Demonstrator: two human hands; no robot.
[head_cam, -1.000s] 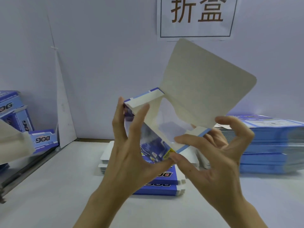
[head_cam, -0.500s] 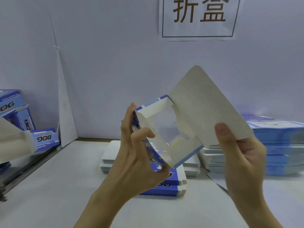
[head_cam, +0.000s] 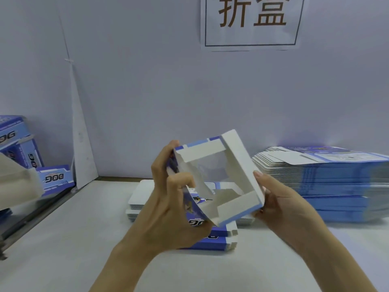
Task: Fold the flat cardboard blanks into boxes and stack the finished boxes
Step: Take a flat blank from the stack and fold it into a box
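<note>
Left grip (head_cam: 168, 207) clasps half-folded box (head_cam: 240, 163); right grip (head_cam: 280, 205) pinches its side.

Blank stack (head_cam: 336, 186), right end blurred, maybe cropped.

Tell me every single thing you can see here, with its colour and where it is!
half-folded box: one, blue and white, centre, between both hands
tall stack of flat blanks: one, blue and white, on the table at the right
low piles of flat blanks: number unclear, white and blue, on the table behind the hands
finished boxes: at least two, blue, far left
sign: one, white with brown characters, high on the wall
table: one, white, underneath everything
blurred thing: one, beige, left edge; cannot tell what
left hand: one, grips the box's left side
right hand: one, holds the box's right side, thumb on its white flap
</note>
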